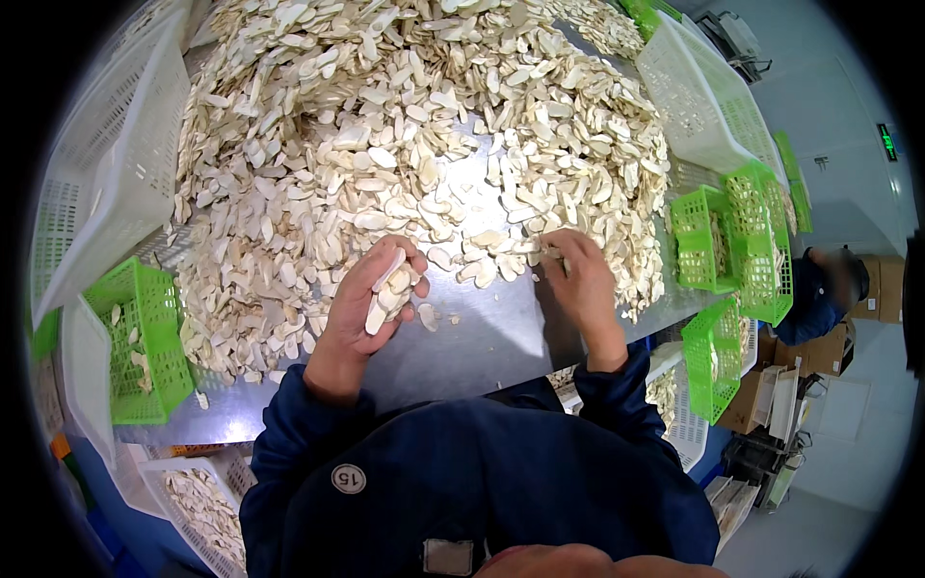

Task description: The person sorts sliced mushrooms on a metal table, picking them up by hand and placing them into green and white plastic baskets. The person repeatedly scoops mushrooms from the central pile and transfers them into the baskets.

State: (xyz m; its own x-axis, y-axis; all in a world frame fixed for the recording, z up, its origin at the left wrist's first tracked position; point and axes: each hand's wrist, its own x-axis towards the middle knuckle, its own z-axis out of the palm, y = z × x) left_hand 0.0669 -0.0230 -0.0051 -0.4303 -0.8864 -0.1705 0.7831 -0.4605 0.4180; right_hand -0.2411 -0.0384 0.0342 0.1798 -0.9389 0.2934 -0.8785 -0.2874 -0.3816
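Observation:
My left hand (361,296), palm turned up, is curled around a small stack of pale, flat oblong slices (392,298), perhaps of a dried root or mushroom. At the near edge of a large heap of the same slices (426,144), the fingertips of my right hand (582,285) pinch at a slice (548,250) partly covered by the fingers. A few slices (477,267) lie loose between the two hands. One broken slice (428,316) rests on the metal tabletop (462,361) beside my left hand.
White perforated crates (155,115) (694,94) flank the heap. Green perforated baskets stand at left (155,347) and right (704,238), some holding slices. Below the table's left edge is a white crate (213,469) of slices. Another person (813,303) is at far right, near cardboard boxes (878,289).

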